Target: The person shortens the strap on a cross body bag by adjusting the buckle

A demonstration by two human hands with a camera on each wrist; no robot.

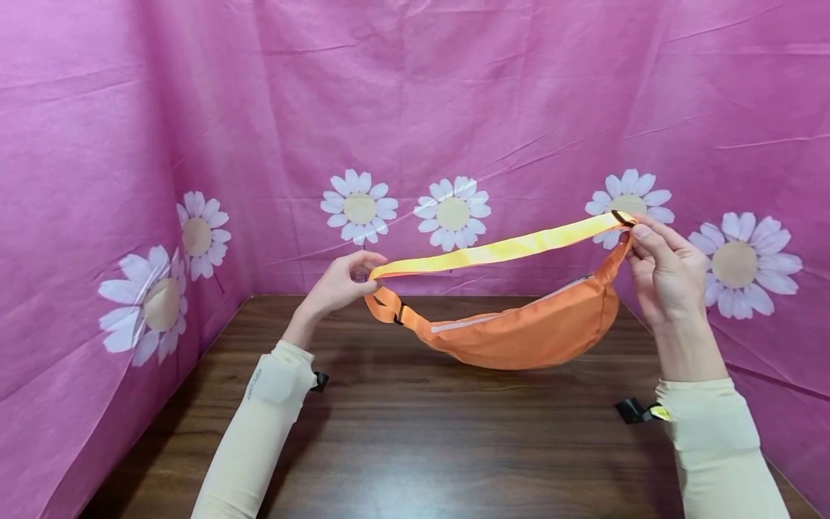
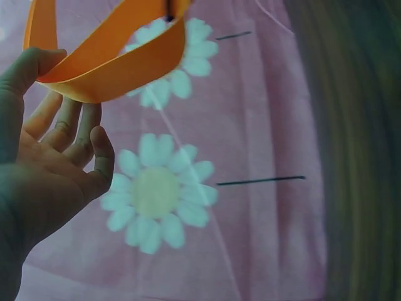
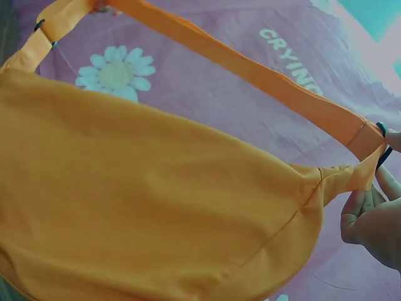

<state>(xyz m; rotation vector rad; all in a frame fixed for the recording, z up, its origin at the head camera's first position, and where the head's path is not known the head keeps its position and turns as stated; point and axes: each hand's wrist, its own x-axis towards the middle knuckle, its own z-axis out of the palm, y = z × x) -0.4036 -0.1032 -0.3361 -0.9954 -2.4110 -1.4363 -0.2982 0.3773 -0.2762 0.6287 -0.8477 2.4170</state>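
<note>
An orange waist bag (image 1: pixel 525 335) hangs above the table between the two hands, its pale zipper (image 1: pixel 480 322) running along the upper edge. My left hand (image 1: pixel 340 285) pinches the looped end of the strap (image 1: pixel 493 250) between thumb and fingers. In the left wrist view the thumb lies over the orange strap (image 2: pixel 119 74) and the other fingers are beneath it. My right hand (image 1: pixel 671 270) pinches the strap's other end at a black slider buckle (image 1: pixel 624 218). A second black slider (image 1: pixel 399 314) sits near the left end of the bag. The right wrist view shows the bag's smooth side (image 3: pixel 156 188).
Beneath the hands lies a dark wooden table (image 1: pixel 415 447). Pink cloth (image 1: pixel 415 94) printed with large white daisies (image 1: pixel 359 207) hangs behind the table and on both sides. A black wrist mount (image 1: pixel 632 411) sticks out from the right sleeve (image 1: pixel 710 425).
</note>
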